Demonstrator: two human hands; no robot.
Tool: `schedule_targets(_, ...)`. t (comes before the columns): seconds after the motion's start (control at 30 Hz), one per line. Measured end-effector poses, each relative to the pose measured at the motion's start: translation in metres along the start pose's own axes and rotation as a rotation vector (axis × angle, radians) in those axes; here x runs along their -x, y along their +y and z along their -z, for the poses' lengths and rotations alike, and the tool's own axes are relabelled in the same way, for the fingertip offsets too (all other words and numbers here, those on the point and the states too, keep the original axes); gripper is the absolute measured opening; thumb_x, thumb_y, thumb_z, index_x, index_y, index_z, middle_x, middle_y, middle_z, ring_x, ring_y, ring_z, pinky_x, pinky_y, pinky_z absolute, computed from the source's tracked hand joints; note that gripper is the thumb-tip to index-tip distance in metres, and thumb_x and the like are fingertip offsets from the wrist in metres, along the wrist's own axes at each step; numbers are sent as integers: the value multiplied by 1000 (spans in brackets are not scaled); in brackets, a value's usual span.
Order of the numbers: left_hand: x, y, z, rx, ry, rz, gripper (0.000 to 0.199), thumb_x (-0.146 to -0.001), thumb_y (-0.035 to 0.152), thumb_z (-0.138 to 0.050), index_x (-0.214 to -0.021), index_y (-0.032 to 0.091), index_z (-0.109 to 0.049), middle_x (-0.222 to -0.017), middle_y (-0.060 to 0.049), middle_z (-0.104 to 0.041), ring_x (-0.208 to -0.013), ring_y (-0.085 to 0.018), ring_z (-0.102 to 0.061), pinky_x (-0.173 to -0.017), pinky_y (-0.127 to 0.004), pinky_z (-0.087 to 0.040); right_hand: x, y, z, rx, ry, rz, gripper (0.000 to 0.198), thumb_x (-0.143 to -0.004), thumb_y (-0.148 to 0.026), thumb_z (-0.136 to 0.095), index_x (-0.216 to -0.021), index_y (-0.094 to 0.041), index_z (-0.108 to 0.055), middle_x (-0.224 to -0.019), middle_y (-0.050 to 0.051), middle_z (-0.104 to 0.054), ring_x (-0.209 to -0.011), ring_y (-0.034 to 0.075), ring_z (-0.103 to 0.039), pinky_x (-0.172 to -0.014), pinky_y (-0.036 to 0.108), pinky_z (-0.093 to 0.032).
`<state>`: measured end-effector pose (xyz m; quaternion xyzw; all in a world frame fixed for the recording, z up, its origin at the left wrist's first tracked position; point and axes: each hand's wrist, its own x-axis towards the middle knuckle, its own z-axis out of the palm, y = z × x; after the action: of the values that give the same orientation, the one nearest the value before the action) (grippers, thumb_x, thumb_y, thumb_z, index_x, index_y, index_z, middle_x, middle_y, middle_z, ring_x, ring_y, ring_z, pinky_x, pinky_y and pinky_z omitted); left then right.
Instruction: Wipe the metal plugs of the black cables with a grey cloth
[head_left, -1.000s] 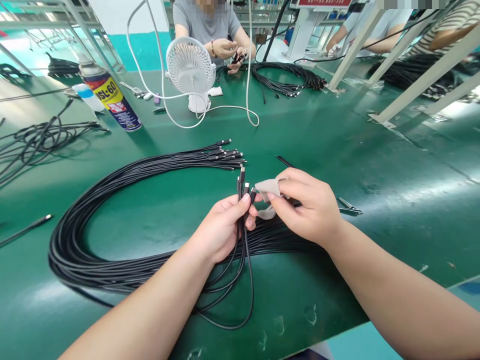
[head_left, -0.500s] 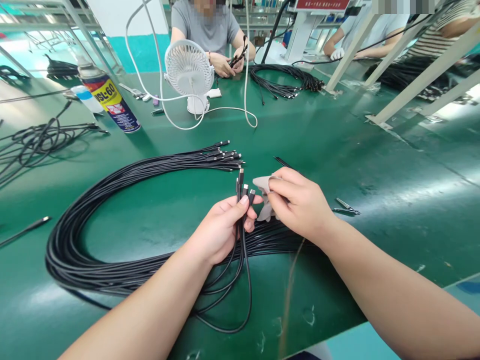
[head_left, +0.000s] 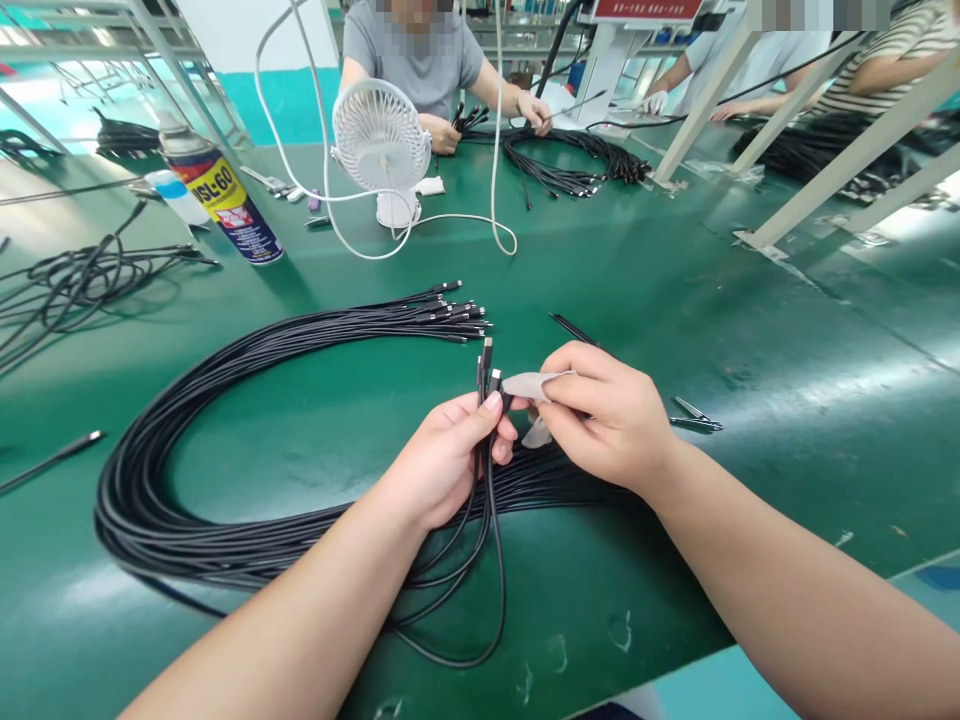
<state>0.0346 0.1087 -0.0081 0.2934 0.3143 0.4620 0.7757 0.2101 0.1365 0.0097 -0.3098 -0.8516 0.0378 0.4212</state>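
Observation:
Several black cables are gripped by my left hand, their metal-tipped connectors pointing up past the thumb. My right hand is closed on a pale grey cloth, pinched between thumb and fingers. The cloth's edge meets one of the connectors and covers its tip. Beneath both hands runs a thick looped bundle of black cables, lying on the green table. The far ends of that bundle, with their connectors, lie just beyond my left hand.
Behind the bundle stand a white fan and a spray can. Tweezers lie to the right. Tangled cables are at the left. Across the table a person in a grey shirt handles cables. White metal struts rise at the right.
My right hand has brought the cloth left onto a connector, covering its tip. My left hand stays nearly still. The person opposite has spread their hands apart.

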Motion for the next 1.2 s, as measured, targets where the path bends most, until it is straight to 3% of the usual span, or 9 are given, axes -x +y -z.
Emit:
schedule_targets(0.67,-1,1,0,-5,7,23,31,-75,38,-81,-87,10,-75,-63,1,-58,-53,-7,-46,-57,-24,-36,-2,-4,-2,37,61,-4,22,-85,-2,-51,-71,-18,-58,-74,3,-58,-66,12,-58,-56,23,-48)
schedule_targets(1.03,0,1,2,-14,12,20,29,-76,38,-80,-76,10,-71,-62,0,-57,-55,-8,-45,-58,-25,-36,-2,-4,-2,-61,17,7,22,-84,-2,-51,-77,-18,-65,-76,3,-62,-66,12,-60,-57,24,-50)
schedule_targets(1.2,-1,1,0,-4,11,11,30,-75,38,-81,-85,10,-74,-64,0,-58,-54,-8,-45,-58,-25,-36,-2,-4,-3,7,41,-36,23,-85,-3,-52,-70,-18,-61,-73,2,-60,-63,12,-57,-56,24,-48)
